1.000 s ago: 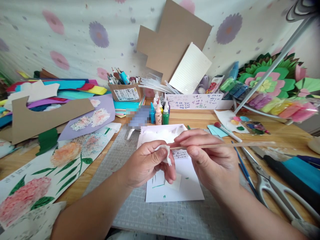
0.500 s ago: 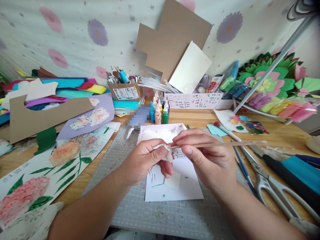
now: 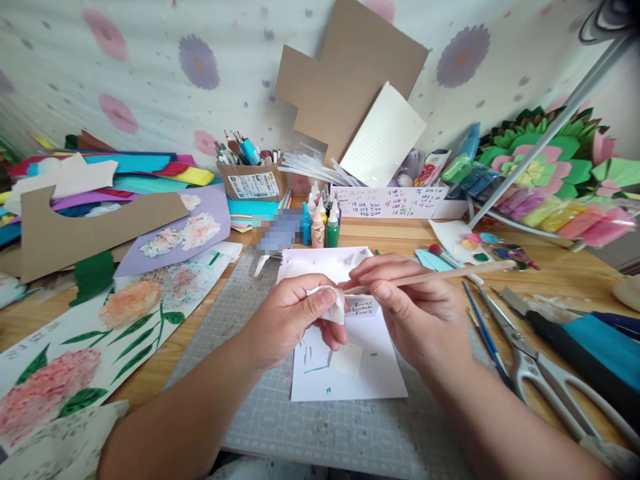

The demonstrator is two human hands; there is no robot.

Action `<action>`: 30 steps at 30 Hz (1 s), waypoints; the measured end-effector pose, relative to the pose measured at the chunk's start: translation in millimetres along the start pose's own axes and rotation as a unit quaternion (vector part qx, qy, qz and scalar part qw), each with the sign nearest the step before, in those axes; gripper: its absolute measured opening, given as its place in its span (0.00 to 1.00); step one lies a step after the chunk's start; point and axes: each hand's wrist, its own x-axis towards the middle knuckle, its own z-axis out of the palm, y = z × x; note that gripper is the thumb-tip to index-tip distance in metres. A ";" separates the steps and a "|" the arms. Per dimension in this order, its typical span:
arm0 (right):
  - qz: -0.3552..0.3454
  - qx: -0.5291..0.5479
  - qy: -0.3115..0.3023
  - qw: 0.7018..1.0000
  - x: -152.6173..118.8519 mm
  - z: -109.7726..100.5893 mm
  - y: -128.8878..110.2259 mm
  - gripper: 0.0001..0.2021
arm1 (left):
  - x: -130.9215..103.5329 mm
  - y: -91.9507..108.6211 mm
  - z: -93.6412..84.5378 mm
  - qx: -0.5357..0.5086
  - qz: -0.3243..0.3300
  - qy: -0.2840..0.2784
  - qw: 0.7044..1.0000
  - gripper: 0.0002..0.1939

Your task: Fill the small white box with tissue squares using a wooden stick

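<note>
My left hand [image 3: 305,313] is closed on a crumpled white tissue [image 3: 336,308], pinched between thumb and fingers. In my right hand [image 3: 420,307] is a slim paintbrush [image 3: 450,274] with a pale wooden handle, which slants up to the right. The brush's tip end goes into the tissue and is hidden there. Beneath both hands lies a white sheet of paper [image 3: 350,380] with green marks and a small pale square on it. Behind the hands is another white paper piece [image 3: 320,260], partly covered by them.
A grey cutting mat [image 3: 260,413] lies under the paper. Paint bottles [image 3: 318,230] stand behind it. To the right are scissors [image 3: 525,353], blue brushes [image 3: 483,327] and a paint-dabbed paper [image 3: 450,237]. Painted flower artwork [image 3: 140,333] and cut cardboard [image 3: 100,223] lie left.
The brush handle's far end has tilted upward and shifted slightly left. My right fingers have turned a little around it. My left hand keeps the tissue in about the same place.
</note>
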 end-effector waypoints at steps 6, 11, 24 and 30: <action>0.003 0.018 -0.005 1.000 0.2 -0.6 1.3 0.07 | 0.5 0.0 0.1 -0.002 0.003 -0.001 1.000 0.17; -0.004 -0.007 -0.021 1.000 0.3 -1.5 -1.6 0.09 | 0.1 -0.5 -1.1 0.003 0.003 -0.004 1.000 0.17; -0.017 -0.036 -0.030 0.999 0.2 -2.7 -3.6 0.11 | 0.8 -0.7 -3.1 0.086 0.032 0.024 0.996 0.18; 0.010 0.026 0.015 1.000 -1.0 0.1 0.3 0.07 | 2.2 -4.7 -2.5 0.292 0.158 0.221 0.917 0.15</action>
